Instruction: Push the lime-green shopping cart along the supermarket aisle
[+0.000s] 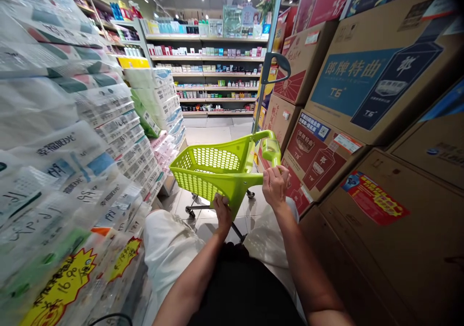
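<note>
A lime-green shopping cart [208,183] with a perforated plastic basket stands in front of my knees, turned to the left. The basket holds nothing that I can see. My right hand [276,185] is closed round the near end of the cart's handlebar. Lower down, my left hand [222,209] grips the bottom edge of the basket's near side, its fingertips partly hidden. Dark legs with casters [190,212] carry the cart on the pale tiled floor [212,134].
Packs of wrapped tissue paper [108,118] are piled high on the left, with yellow price signs [60,287] low down. Stacked cardboard cartons [362,84] wall the right side. A grey pole with a looped handle [266,79] rises beyond the cart. Shelves of small boxes [217,70] stand ahead.
</note>
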The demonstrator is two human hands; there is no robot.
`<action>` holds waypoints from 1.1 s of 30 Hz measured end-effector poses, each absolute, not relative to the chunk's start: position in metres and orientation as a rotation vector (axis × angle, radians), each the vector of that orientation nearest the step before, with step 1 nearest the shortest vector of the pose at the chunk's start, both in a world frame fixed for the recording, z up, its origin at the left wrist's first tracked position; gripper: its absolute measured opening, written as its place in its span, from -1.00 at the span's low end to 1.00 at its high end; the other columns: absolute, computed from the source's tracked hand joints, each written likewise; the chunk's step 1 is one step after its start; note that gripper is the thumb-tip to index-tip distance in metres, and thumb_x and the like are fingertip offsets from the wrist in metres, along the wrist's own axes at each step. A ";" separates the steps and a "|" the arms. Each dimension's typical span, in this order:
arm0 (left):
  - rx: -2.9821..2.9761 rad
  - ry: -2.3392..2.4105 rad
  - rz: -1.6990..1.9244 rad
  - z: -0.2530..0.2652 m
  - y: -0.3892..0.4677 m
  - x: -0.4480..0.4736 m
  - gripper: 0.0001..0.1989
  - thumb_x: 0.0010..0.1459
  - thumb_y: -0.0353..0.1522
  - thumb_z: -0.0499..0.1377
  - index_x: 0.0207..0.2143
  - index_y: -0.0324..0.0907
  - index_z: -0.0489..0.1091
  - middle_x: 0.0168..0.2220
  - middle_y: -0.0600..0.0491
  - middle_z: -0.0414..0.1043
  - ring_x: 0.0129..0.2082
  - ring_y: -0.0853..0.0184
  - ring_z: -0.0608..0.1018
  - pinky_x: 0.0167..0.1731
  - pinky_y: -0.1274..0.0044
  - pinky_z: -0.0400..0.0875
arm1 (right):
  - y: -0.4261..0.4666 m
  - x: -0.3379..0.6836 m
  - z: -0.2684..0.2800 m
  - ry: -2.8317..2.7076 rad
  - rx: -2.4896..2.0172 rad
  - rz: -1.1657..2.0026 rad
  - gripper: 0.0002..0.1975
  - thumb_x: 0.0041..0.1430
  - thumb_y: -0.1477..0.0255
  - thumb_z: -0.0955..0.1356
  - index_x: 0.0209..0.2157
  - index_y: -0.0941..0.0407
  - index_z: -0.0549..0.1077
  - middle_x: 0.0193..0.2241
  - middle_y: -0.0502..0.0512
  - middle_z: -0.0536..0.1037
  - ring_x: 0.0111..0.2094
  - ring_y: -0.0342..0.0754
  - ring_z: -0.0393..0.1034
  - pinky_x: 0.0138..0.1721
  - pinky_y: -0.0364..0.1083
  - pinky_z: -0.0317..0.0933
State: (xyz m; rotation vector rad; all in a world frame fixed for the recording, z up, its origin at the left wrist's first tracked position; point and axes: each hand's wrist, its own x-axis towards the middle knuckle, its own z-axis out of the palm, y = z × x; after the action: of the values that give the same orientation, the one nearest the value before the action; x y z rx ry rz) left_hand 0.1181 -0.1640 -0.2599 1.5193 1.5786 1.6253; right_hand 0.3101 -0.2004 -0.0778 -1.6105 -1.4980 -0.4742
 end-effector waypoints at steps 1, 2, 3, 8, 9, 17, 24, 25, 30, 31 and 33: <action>1.532 1.590 1.647 -0.252 -0.160 0.122 -0.73 0.18 -0.50 0.08 -0.06 -0.13 0.30 0.03 -0.17 0.32 0.21 0.08 0.38 0.30 0.06 0.24 | -0.200 0.310 -0.078 -1.497 -1.614 -0.473 -0.66 0.47 0.34 0.14 -0.34 0.05 0.44 -0.19 0.17 0.57 0.11 0.18 0.23 0.14 0.15 -0.01; 1.548 1.591 1.655 -0.243 -0.155 0.127 -0.74 0.18 -0.50 0.07 -0.06 -0.14 0.30 0.04 -0.18 0.31 0.20 0.07 0.37 0.29 0.07 0.24 | -0.200 0.311 -0.078 -1.499 -1.616 -0.473 -0.66 0.47 0.33 0.14 -0.34 0.05 0.44 -0.19 0.16 0.57 0.11 0.18 0.23 0.15 0.15 -0.01; 1.573 1.575 1.661 -0.235 -0.151 0.132 -0.74 0.19 -0.50 0.07 -0.06 -0.15 0.31 0.05 -0.19 0.31 0.19 0.07 0.37 0.29 0.07 0.24 | -0.200 0.311 -0.078 -1.502 -1.616 -0.475 -0.65 0.48 0.33 0.14 -0.34 0.05 0.44 -0.19 0.16 0.56 0.11 0.18 0.23 0.15 0.15 -0.01; 1.625 1.378 1.689 -0.241 -0.155 0.135 -0.69 0.14 -0.50 0.12 -0.04 -0.16 0.36 0.01 -0.18 0.32 0.15 0.08 0.39 0.26 0.13 0.29 | -0.202 0.312 -0.077 -1.500 -1.628 -0.500 -0.66 0.48 0.34 0.15 -0.35 0.06 0.44 -0.19 0.15 0.56 0.12 0.17 0.23 0.16 0.14 -0.02; 1.609 1.351 1.682 -0.248 -0.159 0.131 -0.70 0.12 -0.49 0.15 -0.06 -0.17 0.37 -0.01 -0.16 0.33 0.12 0.08 0.41 0.23 0.13 0.32 | -0.202 0.311 -0.077 -1.498 -1.631 -0.508 -0.66 0.48 0.34 0.15 -0.34 0.06 0.43 -0.19 0.14 0.56 0.12 0.16 0.23 0.16 0.13 -0.02; 1.749 1.221 1.836 -0.213 -0.156 0.149 -0.78 0.33 -0.34 0.11 0.01 -0.16 0.34 0.02 -0.18 0.33 0.12 0.09 0.41 0.22 0.13 0.29 | -0.202 0.312 -0.079 -1.497 -1.617 -0.528 -0.67 0.49 0.34 0.16 -0.34 0.06 0.42 -0.18 0.14 0.56 0.11 0.16 0.24 0.14 0.12 -0.02; 1.783 1.247 1.680 -0.253 -0.171 0.136 -0.75 0.22 -0.43 0.14 -0.04 -0.14 0.38 -0.05 -0.12 0.33 -0.03 0.15 0.48 0.07 0.20 0.44 | -0.202 0.314 -0.078 -1.486 -1.610 -0.522 -0.67 0.48 0.36 0.16 -0.35 0.06 0.43 -0.19 0.15 0.57 0.11 0.15 0.22 0.14 0.12 -0.02; 1.803 1.246 1.669 -0.258 -0.173 0.134 -0.74 0.21 -0.45 0.13 -0.03 -0.15 0.38 -0.06 -0.12 0.33 -0.05 0.16 0.49 0.05 0.21 0.45 | -0.202 0.314 -0.079 -1.481 -1.610 -0.530 -0.66 0.48 0.36 0.16 -0.35 0.06 0.43 -0.20 0.15 0.57 0.11 0.16 0.23 0.14 0.12 -0.02; 1.994 1.218 1.788 -0.229 -0.166 0.160 -0.68 0.31 -0.47 0.07 0.10 -0.17 0.36 0.09 -0.21 0.28 0.18 0.11 0.38 0.19 0.17 0.35 | -0.204 0.315 -0.080 -1.485 -1.593 -0.545 -0.65 0.49 0.34 0.15 -0.35 0.06 0.43 -0.21 0.15 0.57 0.11 0.17 0.24 0.13 0.12 -0.01; 2.029 1.209 1.790 -0.222 -0.165 0.167 -0.69 0.33 -0.46 0.06 0.09 -0.16 0.37 0.10 -0.21 0.28 0.20 0.11 0.36 0.21 0.16 0.34 | -0.204 0.315 -0.080 -1.487 -1.593 -0.544 -0.65 0.49 0.34 0.15 -0.35 0.06 0.43 -0.21 0.15 0.57 0.11 0.17 0.24 0.14 0.12 -0.01; 2.079 1.193 1.747 -0.219 -0.167 0.173 -0.75 0.34 -0.42 0.09 0.02 -0.13 0.42 0.03 -0.16 0.32 0.12 0.12 0.42 0.17 0.18 0.37 | -0.205 0.315 -0.080 -1.491 -1.596 -0.542 -0.65 0.49 0.34 0.15 -0.35 0.06 0.43 -0.21 0.15 0.57 0.11 0.17 0.24 0.14 0.13 -0.01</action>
State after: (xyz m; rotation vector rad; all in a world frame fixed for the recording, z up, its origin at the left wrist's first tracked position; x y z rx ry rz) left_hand 0.1732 -0.1672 -0.2191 2.0786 1.1934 1.7472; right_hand 0.3149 -0.2047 -0.0799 -1.5957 -1.4905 -0.5422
